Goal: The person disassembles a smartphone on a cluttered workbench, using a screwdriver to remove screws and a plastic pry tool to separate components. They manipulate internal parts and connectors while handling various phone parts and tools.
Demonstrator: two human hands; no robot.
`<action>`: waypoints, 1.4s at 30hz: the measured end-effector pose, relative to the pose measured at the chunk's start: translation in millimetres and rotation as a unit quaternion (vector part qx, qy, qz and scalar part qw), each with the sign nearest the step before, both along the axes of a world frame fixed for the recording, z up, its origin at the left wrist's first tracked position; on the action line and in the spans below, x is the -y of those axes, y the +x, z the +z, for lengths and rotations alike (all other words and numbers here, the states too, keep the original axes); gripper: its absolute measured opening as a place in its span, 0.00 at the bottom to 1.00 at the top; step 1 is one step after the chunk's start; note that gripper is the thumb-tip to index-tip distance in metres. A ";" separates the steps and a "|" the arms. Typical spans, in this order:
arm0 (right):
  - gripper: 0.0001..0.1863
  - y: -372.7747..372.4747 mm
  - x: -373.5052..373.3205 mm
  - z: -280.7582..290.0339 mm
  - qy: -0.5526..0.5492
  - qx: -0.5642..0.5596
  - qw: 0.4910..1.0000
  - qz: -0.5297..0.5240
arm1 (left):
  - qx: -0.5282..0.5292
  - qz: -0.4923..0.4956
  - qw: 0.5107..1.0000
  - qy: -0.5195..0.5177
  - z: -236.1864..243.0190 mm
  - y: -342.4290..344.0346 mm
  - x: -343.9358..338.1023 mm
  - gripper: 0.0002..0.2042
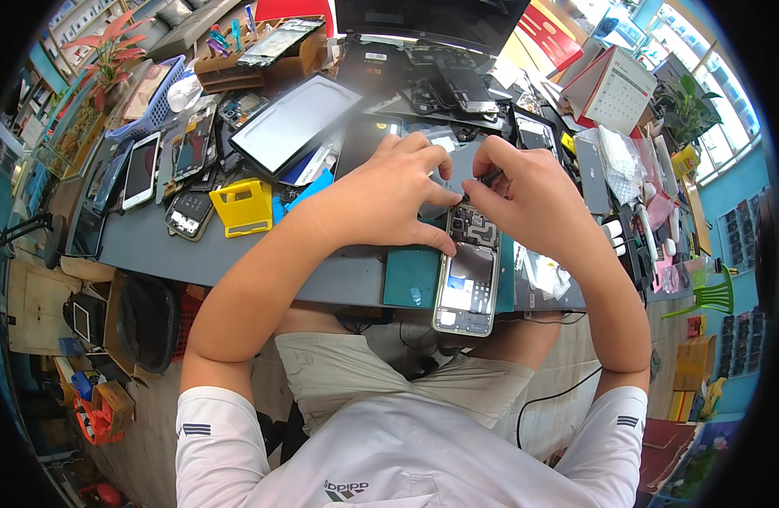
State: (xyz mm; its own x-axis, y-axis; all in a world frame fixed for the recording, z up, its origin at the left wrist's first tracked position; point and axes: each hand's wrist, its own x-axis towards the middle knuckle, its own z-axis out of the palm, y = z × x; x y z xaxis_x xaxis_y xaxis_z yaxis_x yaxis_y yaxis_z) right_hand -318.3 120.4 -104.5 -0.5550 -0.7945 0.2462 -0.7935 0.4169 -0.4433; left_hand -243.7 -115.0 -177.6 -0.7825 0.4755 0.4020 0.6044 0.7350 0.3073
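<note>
1. Nearest the camera, a white shirt (381, 466) is being shown at the lower edge; above it, bare forearms (275, 254) are being stretched over a cluttered grey desk (321, 278).
2. An opened phone (467, 292) is being supported on a teal mat (409, 279) at the desk's front; its lower end is being left overhanging the edge.
3. A wide gap is being held between thumb and forefinger of the left hand (385, 195), the phone's left edge being touched by that thumb; a narrow pinch is being formed by the right hand (532, 188) near the upper end; whether anything is being gripped there cannot be made out.
4. A light, stiff, probably slippery body is seemingly being handled; fragile innards are being exposed; hold is best being taken along the side rails.
</note>
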 end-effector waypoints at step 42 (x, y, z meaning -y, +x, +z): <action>0.15 -3.0 7.7 6.7 0.065 -0.058 0.994 0.067 | 0.015 0.001 1.000 0.007 0.8 1.2 1.5 0.27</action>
State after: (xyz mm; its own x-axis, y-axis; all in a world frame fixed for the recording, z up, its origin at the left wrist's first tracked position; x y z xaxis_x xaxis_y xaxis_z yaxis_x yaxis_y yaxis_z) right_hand -321.3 112.7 -97.9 -0.4170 -0.8884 0.1917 -0.8878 0.3531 -0.2952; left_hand -242.5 -116.6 -176.9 -0.7954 0.4675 0.3857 0.5929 0.7321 0.3353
